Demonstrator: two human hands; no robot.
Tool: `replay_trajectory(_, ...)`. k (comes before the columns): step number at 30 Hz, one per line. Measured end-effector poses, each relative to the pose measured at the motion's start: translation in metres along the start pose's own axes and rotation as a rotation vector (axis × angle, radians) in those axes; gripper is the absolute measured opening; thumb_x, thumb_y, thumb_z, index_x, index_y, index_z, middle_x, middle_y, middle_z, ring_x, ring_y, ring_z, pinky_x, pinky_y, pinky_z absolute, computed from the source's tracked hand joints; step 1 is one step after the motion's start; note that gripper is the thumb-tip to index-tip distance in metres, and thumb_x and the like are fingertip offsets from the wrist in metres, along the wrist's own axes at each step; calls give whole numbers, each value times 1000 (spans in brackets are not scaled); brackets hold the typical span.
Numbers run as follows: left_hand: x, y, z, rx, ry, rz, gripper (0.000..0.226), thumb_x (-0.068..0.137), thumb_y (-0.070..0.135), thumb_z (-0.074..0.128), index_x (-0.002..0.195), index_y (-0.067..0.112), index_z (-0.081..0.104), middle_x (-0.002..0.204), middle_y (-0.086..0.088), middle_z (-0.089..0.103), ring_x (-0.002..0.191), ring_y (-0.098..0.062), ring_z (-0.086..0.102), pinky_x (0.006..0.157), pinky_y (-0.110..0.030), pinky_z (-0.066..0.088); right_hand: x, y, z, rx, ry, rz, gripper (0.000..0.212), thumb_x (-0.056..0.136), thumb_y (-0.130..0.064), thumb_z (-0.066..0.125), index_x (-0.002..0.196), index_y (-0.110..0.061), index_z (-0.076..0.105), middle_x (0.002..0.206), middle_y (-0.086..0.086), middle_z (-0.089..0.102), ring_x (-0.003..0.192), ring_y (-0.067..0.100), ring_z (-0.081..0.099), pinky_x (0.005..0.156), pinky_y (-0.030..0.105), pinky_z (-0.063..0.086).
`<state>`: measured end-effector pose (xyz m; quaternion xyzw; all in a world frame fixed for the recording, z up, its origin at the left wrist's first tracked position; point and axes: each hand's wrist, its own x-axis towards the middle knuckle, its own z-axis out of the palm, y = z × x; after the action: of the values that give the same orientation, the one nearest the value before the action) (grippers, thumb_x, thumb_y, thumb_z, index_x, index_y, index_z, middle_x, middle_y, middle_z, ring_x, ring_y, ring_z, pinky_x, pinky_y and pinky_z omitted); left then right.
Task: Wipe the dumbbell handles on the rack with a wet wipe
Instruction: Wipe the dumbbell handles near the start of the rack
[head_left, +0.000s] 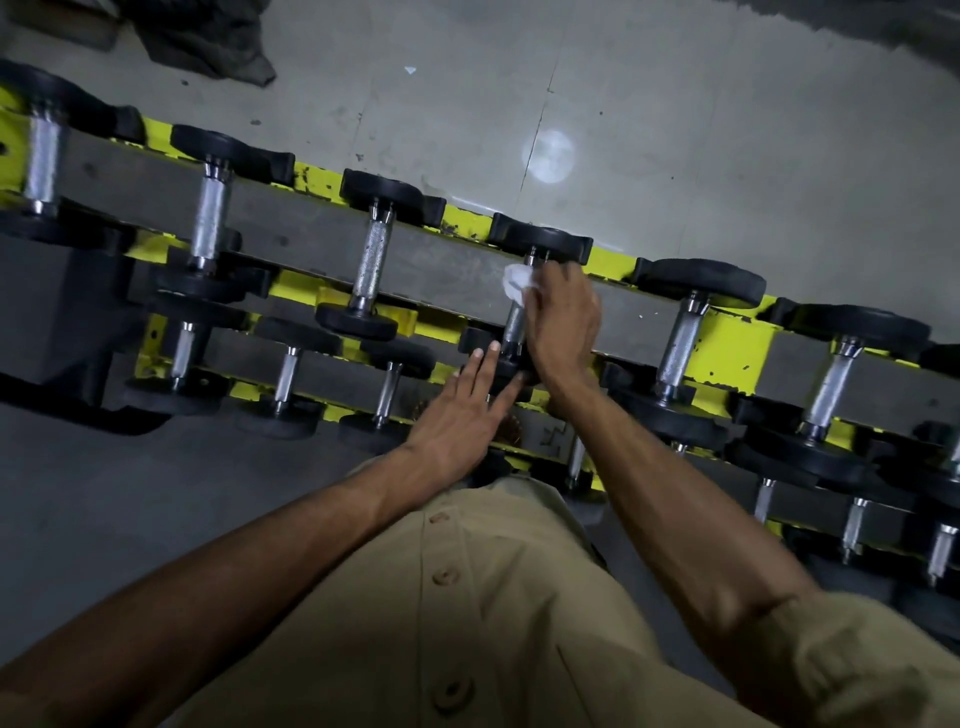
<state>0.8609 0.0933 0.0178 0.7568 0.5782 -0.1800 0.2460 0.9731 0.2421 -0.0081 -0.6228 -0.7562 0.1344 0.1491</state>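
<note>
A yellow rack (737, 348) runs across the view with several black dumbbells on its tiers. My right hand (563, 317) holds a white wet wipe (517, 283) against the upper part of the knurled steel handle (513, 327) of the middle dumbbell on the top tier. My left hand (467, 410) lies flat with straight fingers on the near black head (480, 340) of that same dumbbell. Most of the handle's top end is hidden by my right hand and the wipe.
Neighbouring dumbbells stand left (371, 265) and right (680, 343) on the same tier, with smaller ones on the lower tiers (285, 374). Beyond the rack is a grey tiled floor (675, 130) with a dark cloth (208, 41) at the far left.
</note>
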Motion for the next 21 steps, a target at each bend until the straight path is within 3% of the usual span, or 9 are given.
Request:
replay_trajectory(2,-1,2,4,0,5,-8,93,100,5,44,163,15,-23,160,-35,-35,157,-49,-15,128,-56,18,16,8,4,-201,1,-264,21,84,-17,69,105,-18,66,98,6,58,81,27,54,64,33,33)
replay_trajectory(5,-3,0,6,-5,1,-17,94,101,4,44,161,15,-27,159,-34,-37,157,-48,-16,129,-56,16,31,22,-2,-381,-96,-505,27,84,-16,64,111,-20,64,116,3,60,79,29,60,61,35,43)
replay_trajectory(8,-2,2,7,-9,18,-16,93,103,5,43,161,16,-27,159,-34,-38,157,-48,-16,129,-56,17,32,24,-9,-409,-375,-682,29,93,-16,50,120,-20,59,129,0,57,85,28,68,59,36,53)
replay_trajectory(11,-1,6,8,-34,6,-26,96,102,5,48,162,18,-27,159,-34,-37,156,-48,-17,129,-55,18,34,7,-15,-474,-713,-898,28,96,-20,53,124,-19,57,119,4,58,85,32,68,54,35,48)
replay_trajectory(13,0,8,8,-42,4,-33,100,100,0,50,161,19,-28,157,-33,-40,156,-48,-19,129,-54,16,52,-6,-21,-602,-720,-917,28,100,-24,50,127,-16,56,115,8,59,84,35,68,54,36,43)
replay_trajectory(16,-1,10,8,-47,4,-44,100,100,-2,48,161,19,-28,156,-33,-42,156,-48,-20,129,-54,16,72,-19,-26,-726,-598,-776,24,99,-16,50,122,-12,58,114,12,61,86,36,69,57,38,43)
replay_trajectory(21,1,11,2,-44,7,-23,88,103,3,43,166,20,-15,163,-37,-27,157,-49,-14,129,-55,16,43,-44,-10,-926,-969,-905,26,100,-24,52,119,-13,66,116,10,70,100,31,69,70,38,48)
